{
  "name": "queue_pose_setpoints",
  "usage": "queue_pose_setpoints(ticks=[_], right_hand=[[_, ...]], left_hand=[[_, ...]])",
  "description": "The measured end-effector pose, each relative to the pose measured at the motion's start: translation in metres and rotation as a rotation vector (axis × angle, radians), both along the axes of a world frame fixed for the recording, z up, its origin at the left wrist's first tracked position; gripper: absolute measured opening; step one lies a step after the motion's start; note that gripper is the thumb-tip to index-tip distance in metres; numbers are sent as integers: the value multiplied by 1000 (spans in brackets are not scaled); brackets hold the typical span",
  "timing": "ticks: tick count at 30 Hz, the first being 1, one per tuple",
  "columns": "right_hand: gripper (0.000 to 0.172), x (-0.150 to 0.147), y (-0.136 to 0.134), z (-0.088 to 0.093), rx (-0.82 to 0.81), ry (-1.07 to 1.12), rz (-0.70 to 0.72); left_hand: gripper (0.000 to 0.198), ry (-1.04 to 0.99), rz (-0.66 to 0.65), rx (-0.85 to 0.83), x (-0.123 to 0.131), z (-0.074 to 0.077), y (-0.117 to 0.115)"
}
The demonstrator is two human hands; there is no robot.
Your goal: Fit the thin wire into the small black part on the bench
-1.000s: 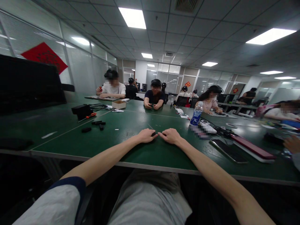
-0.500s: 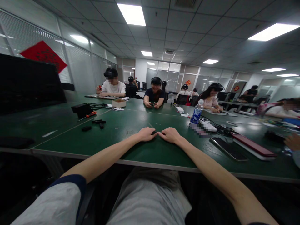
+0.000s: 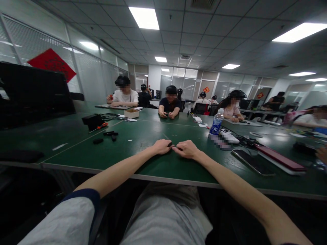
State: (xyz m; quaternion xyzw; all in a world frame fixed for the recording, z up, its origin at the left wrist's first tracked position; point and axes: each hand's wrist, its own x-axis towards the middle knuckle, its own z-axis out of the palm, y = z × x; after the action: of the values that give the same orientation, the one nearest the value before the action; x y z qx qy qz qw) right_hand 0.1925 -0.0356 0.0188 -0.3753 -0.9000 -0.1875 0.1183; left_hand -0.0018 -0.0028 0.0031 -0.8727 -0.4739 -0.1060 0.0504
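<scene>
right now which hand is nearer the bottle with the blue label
The right hand. It is left of the bottle and closer to the wearer; the left hand, at a small dark piece, is farther left.

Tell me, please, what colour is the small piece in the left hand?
The small piece in the left hand looks black, seen best in the head view.
</scene>
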Motion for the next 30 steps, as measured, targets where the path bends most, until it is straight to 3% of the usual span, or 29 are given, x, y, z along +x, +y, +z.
queue_pose_setpoints(ticks=[4, 13, 30], right_hand=[[59, -15, -2, 0, 13, 8, 45], [68, 14, 14, 3, -92, -40, -265], [69, 4, 11, 1, -139, -95, -296]], left_hand=[[29, 30, -13, 5, -1, -1, 1], [50, 3, -19, 44, 0, -3, -1], [48, 3, 11, 17, 2, 1, -5]])
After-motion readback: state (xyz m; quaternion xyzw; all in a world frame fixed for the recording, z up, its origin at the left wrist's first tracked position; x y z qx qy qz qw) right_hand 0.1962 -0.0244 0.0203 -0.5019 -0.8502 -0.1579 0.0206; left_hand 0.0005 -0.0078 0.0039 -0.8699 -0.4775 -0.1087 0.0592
